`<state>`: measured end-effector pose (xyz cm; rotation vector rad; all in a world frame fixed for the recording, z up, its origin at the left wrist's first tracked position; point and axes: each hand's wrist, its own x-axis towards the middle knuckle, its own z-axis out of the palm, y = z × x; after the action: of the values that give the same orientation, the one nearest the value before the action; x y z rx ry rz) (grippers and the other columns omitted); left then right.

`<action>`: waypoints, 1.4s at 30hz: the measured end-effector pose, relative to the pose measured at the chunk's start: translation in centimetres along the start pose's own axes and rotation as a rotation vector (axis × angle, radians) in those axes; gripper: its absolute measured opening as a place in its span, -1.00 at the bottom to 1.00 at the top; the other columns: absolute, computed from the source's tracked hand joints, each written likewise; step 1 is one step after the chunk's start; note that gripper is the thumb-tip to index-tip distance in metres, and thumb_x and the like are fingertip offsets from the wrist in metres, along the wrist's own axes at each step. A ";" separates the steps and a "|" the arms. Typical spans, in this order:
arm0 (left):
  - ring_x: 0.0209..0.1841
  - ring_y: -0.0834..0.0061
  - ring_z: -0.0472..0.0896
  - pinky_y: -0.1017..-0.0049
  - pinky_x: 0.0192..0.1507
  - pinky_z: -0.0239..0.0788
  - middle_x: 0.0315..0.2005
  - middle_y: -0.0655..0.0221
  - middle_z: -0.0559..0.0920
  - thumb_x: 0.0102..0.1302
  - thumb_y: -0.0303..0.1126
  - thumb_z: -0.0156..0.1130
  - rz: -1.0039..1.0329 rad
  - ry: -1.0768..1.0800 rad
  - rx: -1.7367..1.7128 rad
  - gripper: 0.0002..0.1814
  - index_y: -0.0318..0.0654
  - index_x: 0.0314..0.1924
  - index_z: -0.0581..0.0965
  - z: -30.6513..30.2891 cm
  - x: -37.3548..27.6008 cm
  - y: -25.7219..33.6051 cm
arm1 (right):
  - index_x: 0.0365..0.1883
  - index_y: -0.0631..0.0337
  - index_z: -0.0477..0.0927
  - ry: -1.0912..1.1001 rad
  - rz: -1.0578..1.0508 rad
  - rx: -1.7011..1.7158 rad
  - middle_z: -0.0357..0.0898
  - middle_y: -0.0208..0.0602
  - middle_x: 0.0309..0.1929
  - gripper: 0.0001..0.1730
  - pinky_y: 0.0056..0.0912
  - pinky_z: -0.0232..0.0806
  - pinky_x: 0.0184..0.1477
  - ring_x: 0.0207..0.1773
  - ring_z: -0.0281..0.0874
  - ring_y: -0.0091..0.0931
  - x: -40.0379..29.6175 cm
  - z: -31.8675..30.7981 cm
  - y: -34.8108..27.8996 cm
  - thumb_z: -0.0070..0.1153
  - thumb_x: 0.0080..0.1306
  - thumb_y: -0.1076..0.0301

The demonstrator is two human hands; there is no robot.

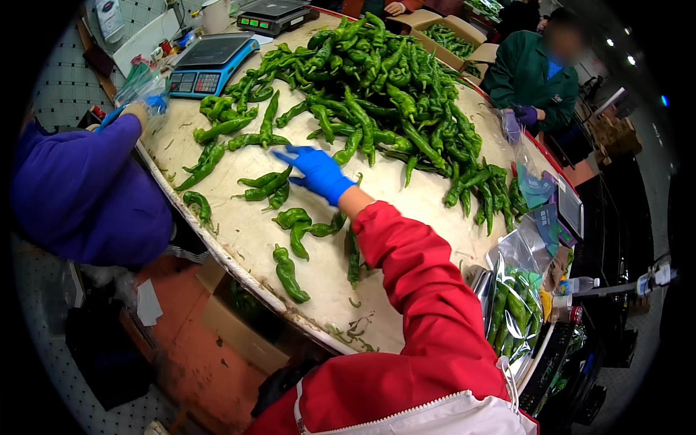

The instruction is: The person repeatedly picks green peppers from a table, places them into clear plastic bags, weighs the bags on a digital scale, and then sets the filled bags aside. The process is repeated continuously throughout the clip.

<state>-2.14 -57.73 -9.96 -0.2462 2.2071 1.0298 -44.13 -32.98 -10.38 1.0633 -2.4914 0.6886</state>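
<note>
My right hand, in a blue glove and slightly blurred, reaches left over the pale tabletop, fingers apart with nothing seen in them. Its thumb is close to a small cluster of green peppers; whether they touch is unclear. Just above the fingertips lies another long green pepper. My left hand is out of view. Loose peppers, including one lone pepper, are scattered nearer my body. A large heap of green peppers covers the far middle of the table.
A blue digital scale stands at the upper left, beside a person in purple. Across the table, a person in green wears purple gloves. A clear bag of peppers lies at right, near another scale. Open cardboard boxes stand beyond.
</note>
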 end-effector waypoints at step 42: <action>-0.15 0.17 0.49 0.25 -0.09 0.33 -0.17 0.14 0.50 0.05 -0.22 0.39 1.693 0.129 0.381 -0.14 -0.24 0.34 0.23 26.0 -11.3 22.0 | 0.26 0.28 0.35 0.818 1.478 1.138 0.58 -0.43 -0.34 -0.46 -0.68 0.23 -0.44 -0.51 0.39 -0.69 -56.5 -28.7 -56.8 -0.07 0.45 0.11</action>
<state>9.97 -25.09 -1.11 2.0392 2.3718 1.2178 38.74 -18.79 2.73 -1.0478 -1.5654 2.3562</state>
